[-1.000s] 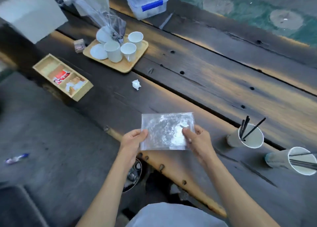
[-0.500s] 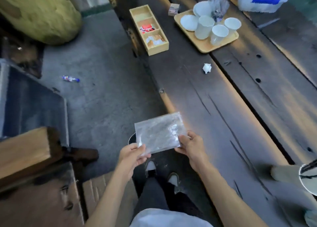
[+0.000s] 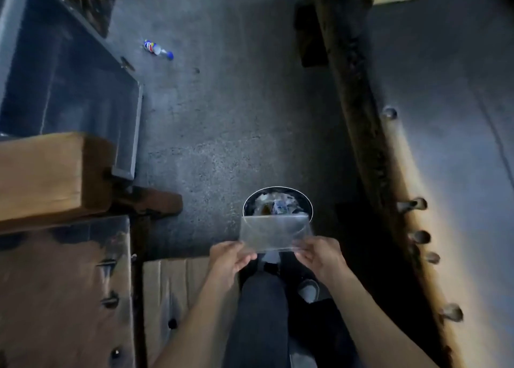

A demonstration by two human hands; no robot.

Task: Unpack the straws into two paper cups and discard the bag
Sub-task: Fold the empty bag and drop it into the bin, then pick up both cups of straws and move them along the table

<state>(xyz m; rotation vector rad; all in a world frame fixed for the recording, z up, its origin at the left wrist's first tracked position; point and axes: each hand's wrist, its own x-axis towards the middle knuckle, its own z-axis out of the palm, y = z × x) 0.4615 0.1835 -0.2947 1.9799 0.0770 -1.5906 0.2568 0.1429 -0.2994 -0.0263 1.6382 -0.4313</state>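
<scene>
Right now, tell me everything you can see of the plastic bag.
The plastic bag is a clear, glossy rectangular pouch that looks empty and flat, with slight wrinkles. It is held spread out, long side across, by its near corners: the left hand pinches one, the right hand the other. It sits above the floor, its far edge overlapping the near rim of the round bin, whose rubbish shows beyond it. Nothing else touches it.

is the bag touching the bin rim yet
Cannot tell. In the head view the clear plastic bag, held by the left hand and right hand, overlaps the trash bin rim, but height is unclear.
</scene>
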